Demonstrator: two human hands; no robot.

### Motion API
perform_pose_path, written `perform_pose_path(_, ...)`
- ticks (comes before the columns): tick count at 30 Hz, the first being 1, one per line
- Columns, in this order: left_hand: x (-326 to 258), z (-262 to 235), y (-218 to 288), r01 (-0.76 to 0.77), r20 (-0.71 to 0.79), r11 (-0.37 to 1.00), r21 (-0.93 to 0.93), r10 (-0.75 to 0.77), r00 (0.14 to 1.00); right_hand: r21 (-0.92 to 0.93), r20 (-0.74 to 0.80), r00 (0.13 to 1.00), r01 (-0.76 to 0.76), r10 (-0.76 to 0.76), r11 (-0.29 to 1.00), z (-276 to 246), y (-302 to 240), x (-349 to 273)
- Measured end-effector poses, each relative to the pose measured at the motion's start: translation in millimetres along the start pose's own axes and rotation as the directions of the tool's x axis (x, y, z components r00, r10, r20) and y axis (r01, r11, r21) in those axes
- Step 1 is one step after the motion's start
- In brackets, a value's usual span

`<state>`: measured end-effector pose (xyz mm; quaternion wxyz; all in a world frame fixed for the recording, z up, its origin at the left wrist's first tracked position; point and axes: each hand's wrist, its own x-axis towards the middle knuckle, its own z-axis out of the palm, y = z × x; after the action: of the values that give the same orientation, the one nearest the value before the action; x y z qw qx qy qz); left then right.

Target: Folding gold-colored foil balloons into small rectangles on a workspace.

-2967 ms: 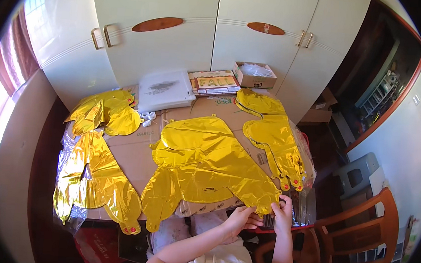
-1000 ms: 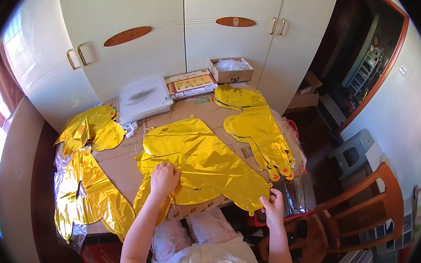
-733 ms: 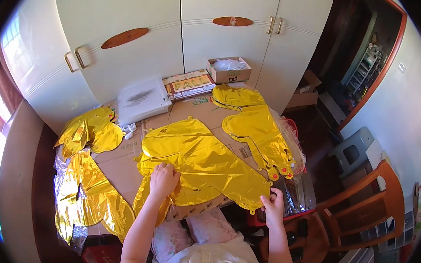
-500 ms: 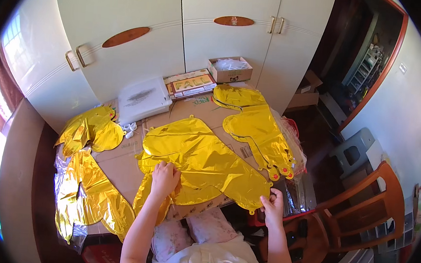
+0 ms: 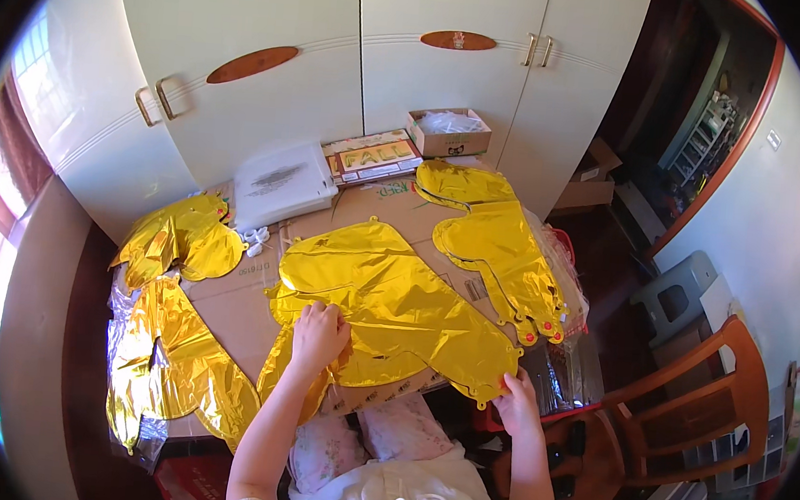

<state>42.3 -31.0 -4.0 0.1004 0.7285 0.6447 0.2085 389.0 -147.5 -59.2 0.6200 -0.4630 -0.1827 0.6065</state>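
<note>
A large flat gold foil balloon (image 5: pixel 387 291), uninflated and creased, lies across the middle of the cardboard-covered table. My left hand (image 5: pixel 320 340) is closed on a fold of it at the near left side, fingers curled under. At its lower right corner, my right hand (image 5: pixel 517 405) pinches the edge by a small tab. More gold foil balloons surround it: a stack (image 5: pixel 503 249) with red dots at its ends lies to the far right, a crumpled one (image 5: pixel 184 242) at the far left, and another (image 5: pixel 185 355) at the near left.
Along the back stand a white plastic case (image 5: pixel 283 189), a flat printed box (image 5: pixel 370 156) and a small carton (image 5: pixel 451 134) of clear plastic pieces. White cabinets (image 5: pixel 249 13) rise behind. A wooden chair (image 5: pixel 688 404) and a grey stool (image 5: pixel 674 295) are at right.
The whole view has shifted slightly. My left hand keeps its grip on the foil, and my right hand has turned a little at the corner.
</note>
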Motion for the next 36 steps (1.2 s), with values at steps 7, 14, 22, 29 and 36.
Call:
perform_pose_path(7,7,-15,33,-0.093,-0.017,0.99,0.109,0.096,0.995,-0.018,0.074,0.994,-0.083,0.084,0.996,12,-8,-3)
perform_pose_path(14,18,15,73,-0.507,0.104,0.854,0.118,0.497,0.862,-0.105,0.067,0.996,-0.049,0.056,0.993,11,-2,0)
perform_pose_path(22,20,44,68,-0.52,0.14,0.836,0.178,0.501,0.854,-0.043,0.005,0.999,-0.035,0.036,0.998,21,11,-7)
perform_pose_path(29,24,39,57,-0.531,0.126,0.828,0.18,0.516,0.847,-0.013,-0.04,0.999,-0.009,0.008,1.0,44,25,-22)
perform_pose_path(36,20,42,57,-0.519,0.121,0.835,0.18,0.505,0.855,-0.416,-0.129,0.929,0.266,-0.346,0.869,12,25,-17)
